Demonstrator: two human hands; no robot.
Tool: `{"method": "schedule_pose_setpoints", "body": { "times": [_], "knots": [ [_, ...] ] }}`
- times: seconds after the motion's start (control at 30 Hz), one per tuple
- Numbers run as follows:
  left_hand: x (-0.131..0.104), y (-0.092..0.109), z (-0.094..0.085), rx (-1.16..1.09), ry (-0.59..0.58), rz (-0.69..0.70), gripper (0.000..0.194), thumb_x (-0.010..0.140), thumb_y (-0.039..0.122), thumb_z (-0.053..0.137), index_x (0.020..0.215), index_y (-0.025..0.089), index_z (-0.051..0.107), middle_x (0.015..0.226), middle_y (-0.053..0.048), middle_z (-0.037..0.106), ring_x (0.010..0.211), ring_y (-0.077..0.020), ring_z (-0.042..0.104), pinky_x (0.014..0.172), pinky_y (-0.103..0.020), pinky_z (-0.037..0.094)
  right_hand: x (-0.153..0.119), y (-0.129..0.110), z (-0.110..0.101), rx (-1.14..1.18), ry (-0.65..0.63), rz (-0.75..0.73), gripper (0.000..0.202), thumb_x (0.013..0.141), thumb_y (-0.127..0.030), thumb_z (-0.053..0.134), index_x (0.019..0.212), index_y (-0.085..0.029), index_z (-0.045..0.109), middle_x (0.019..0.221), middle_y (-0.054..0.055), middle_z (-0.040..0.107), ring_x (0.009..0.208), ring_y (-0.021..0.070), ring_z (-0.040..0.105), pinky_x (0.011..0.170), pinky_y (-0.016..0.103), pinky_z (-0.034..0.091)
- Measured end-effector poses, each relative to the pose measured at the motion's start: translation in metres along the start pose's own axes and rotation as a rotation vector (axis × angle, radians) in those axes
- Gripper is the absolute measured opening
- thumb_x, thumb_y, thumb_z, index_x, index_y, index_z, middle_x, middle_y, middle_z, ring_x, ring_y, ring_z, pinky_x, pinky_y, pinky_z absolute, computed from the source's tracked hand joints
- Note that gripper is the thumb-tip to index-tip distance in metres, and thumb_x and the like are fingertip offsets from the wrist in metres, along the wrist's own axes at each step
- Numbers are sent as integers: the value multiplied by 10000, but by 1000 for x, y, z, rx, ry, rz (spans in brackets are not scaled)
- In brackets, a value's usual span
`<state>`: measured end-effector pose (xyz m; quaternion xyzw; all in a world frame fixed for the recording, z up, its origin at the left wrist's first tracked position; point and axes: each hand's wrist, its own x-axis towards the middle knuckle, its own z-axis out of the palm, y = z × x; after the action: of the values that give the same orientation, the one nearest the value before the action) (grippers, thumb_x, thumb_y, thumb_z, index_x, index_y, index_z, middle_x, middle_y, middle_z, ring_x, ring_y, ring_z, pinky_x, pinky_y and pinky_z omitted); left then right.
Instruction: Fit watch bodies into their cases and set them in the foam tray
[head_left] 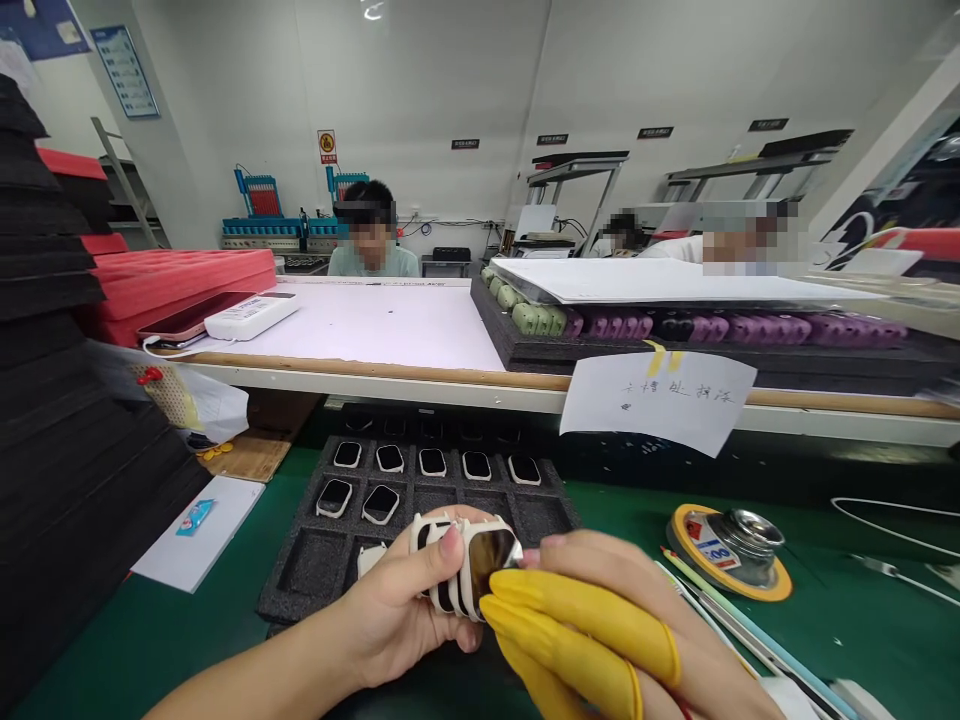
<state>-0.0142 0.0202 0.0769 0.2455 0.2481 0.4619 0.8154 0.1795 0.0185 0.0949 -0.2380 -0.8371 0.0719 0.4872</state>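
Observation:
My left hand [412, 600] is wrapped round a row of white-framed watch cases [454, 570] stacked face to back, at the bottom centre. The end case shows a dark, shiny face [489, 562]. My right hand [592, 620], with yellow finger covers on several fingers, reaches in from the right. Its fingertips pinch at a shiny edge of that end case. Behind the hands lies a black foam tray [311, 560], where several watch cases with dark screens [381, 504] sit in compartments. Part of the tray is hidden by my hands.
Black foam stacks [67, 450] rise at the left. A round glass dispenser [731, 550] and long thin tools [742, 630] lie on the right. A shelf edge [420, 385] crosses above the tray, with a hanging paper [660, 400]. People sit beyond.

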Motion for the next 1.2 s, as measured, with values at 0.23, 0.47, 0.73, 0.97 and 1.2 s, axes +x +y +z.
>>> {"method": "schedule_pose_setpoints", "body": {
  "times": [0.23,0.47,0.73,0.97,1.2],
  "knots": [
    [0,-8,1,42,106,-1,515,607,404,942,951,178,633,835,-35,703,698,-125,675,508,-133,429,12,11,15,64,-72,21,564,763,-222,817,1286,-251,608,816,26,621,700,182,562,586,289,547],
    [-6,-2,7,-118,123,-61,438,625,327,945,952,155,709,865,-64,737,656,-66,646,429,-65,342,14,9,5,223,-22,78,503,810,-199,792,1266,-285,600,888,8,668,750,166,631,660,261,560],
    [-7,-3,5,-96,24,-92,432,688,389,897,1032,184,736,939,-103,775,826,-171,749,516,-89,476,11,14,6,152,-43,107,532,868,-259,754,1366,-273,568,1084,41,674,890,148,663,795,209,581],
    [-6,-2,10,-62,91,-98,509,675,403,903,1050,112,719,985,-153,773,856,-253,775,494,-114,519,12,13,6,119,-51,70,616,707,-320,896,1267,-261,644,980,37,731,851,184,695,749,252,602],
    [1,8,19,-228,395,6,119,893,113,692,998,63,666,1094,-208,732,1003,-288,752,604,-160,627,18,62,21,362,98,522,368,827,-476,744,1053,-186,730,973,100,777,837,224,746,772,359,631]
  ]
}}
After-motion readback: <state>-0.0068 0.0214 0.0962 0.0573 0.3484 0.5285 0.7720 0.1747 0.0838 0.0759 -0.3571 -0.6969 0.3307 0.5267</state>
